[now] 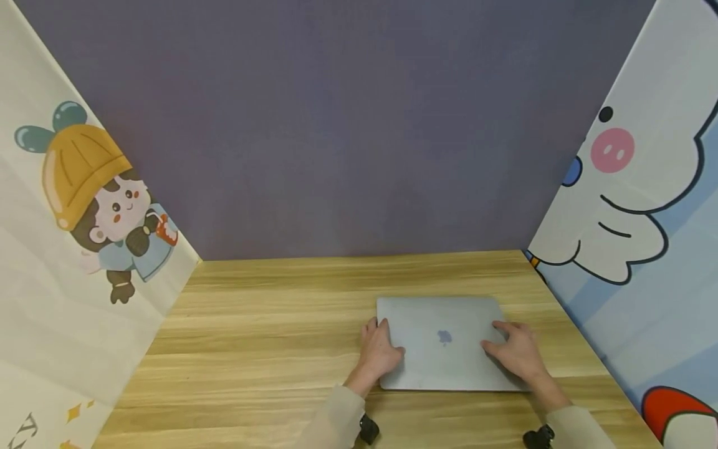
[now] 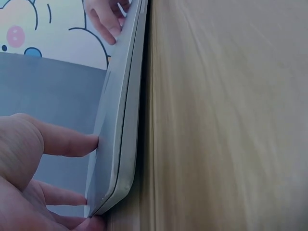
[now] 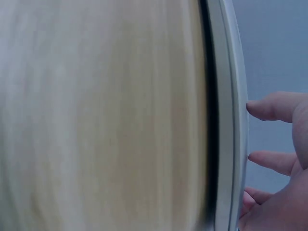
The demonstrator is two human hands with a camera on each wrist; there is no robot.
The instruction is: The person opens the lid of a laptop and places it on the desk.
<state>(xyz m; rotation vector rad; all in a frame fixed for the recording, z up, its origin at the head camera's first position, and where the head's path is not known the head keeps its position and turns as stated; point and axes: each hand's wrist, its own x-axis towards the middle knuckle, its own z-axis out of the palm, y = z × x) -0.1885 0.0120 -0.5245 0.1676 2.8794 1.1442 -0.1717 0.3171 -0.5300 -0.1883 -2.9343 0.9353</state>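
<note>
A closed silver laptop (image 1: 426,362), with a darker logo at the middle of its lid, lies lid up on the wooden table, right of centre. My left hand (image 1: 379,354) grips its left side: the thumb is on the lid and other fingers are at the edge, as the left wrist view also shows. At the right side my right hand (image 1: 517,350) holds it likewise, thumb and index fingertips touching the lid in the right wrist view. A thin dark strip runs beneath the laptop's front edge; whether the laptop is slightly raised I cannot tell. Fingertips under it are hidden.
The wood-grain table (image 1: 252,349) stretches left of the laptop. Behind it rises a grey-purple wall panel (image 1: 359,137). Cartoon-printed panels stand at the left (image 1: 45,299) and right (image 1: 662,262), slanting along the table's sides.
</note>
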